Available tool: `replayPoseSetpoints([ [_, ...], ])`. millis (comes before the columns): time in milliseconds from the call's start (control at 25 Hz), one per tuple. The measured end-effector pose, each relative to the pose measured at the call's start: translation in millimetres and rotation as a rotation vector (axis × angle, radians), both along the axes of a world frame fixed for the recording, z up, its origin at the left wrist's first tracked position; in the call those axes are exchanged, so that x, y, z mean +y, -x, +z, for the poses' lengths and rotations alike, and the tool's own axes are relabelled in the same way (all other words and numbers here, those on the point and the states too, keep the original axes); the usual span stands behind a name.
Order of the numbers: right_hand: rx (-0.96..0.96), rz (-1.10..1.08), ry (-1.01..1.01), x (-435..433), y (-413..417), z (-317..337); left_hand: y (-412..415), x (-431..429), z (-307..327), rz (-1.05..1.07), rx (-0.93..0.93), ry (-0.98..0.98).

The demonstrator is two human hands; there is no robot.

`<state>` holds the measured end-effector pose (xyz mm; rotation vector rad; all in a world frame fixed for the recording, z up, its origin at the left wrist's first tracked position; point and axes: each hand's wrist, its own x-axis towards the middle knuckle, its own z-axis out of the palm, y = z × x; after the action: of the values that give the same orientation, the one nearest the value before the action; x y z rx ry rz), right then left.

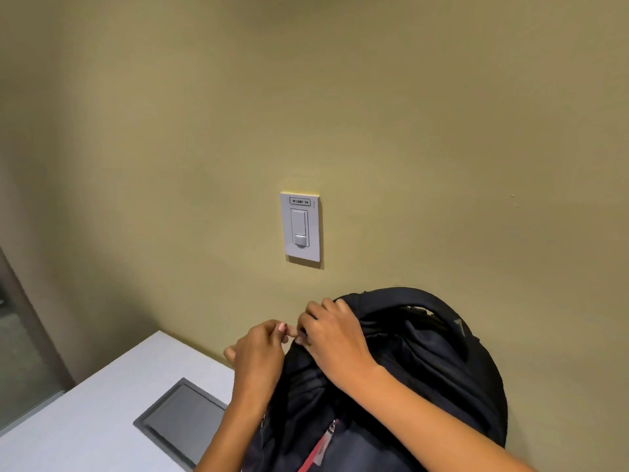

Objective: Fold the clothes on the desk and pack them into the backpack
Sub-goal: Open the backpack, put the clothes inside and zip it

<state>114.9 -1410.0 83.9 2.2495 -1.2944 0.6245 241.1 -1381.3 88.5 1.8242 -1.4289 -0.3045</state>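
Against the wall at the lower right, the black backpack (425,369) stands upright on the desk (85,420), its long axis running from the desk up to the carry handle (408,294) at its crown. Both hands meet at its upper left shoulder, so the work is right under the fingers, not a reach away. The right hand (332,335) lies over the top of the fabric with fingers curled, gripping the backpack's edge. The left hand (258,352) comes in from the side, thumb and forefinger pinched together at the same spot. What the pinch holds is too small to make out; I judge it to be a zip pull on the seam that arches over the top. If so, the coming move would follow that seam along the curve, to the right and down, with the right hand better placed to steady the bag. No clothes show. A grey hatch panel (183,420) sits in the desk to the left, and a light switch (300,229) is on the wall (442,131) above
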Motion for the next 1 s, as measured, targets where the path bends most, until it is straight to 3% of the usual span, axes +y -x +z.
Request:
replayPoseSetpoints([
  [280, -0.126, -0.002, -0.041, 4, -5, 8, -2, -3, -33, -0.151, 0.114, 0.017],
  [560, -0.37, -0.003, 0.073, 32, 29, 37, -14, -11, -36, 0.061, 0.079, 0.074],
  [800, -0.695, -0.101, 0.003, 96, 115, 26, -28, -7, -42, 0.156, -0.021, 0.069],
  [1000, -0.806, -0.114, -0.015, 122, 136, 17, -3, 2, -35, -0.028, -0.001, 0.237],
])
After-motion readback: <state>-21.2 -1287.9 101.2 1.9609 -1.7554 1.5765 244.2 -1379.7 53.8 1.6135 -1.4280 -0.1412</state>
